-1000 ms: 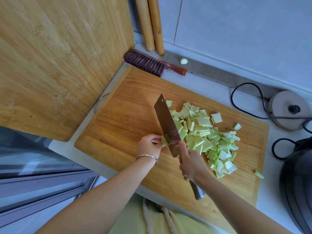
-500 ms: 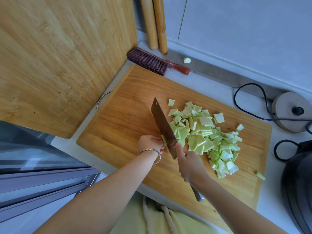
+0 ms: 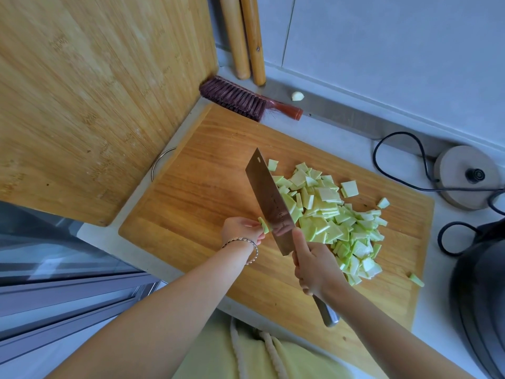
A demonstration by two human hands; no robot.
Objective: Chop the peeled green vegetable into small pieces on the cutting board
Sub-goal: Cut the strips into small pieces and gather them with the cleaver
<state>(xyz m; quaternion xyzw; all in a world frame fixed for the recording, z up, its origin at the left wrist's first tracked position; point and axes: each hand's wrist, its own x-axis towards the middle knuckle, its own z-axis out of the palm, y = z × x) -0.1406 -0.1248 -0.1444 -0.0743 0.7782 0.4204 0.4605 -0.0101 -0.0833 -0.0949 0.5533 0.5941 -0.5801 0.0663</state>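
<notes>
Wooden board (image 3: 196, 203) bears green pieces (image 3: 328, 214)

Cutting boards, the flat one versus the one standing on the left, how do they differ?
The flat board lies on the counter carrying chopped green pieces; the standing board is upright and bare. The flat board is orange-brown, the standing board paler yellow. The flat board has a metal loop; the standing board shows none. Both are wooden.

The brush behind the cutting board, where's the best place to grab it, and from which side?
Take the brush by its red handle, coming from above on the right. The handle sticks out free toward the garlic clove, while the bristle head is tucked in beside the upright bamboo board.
</notes>
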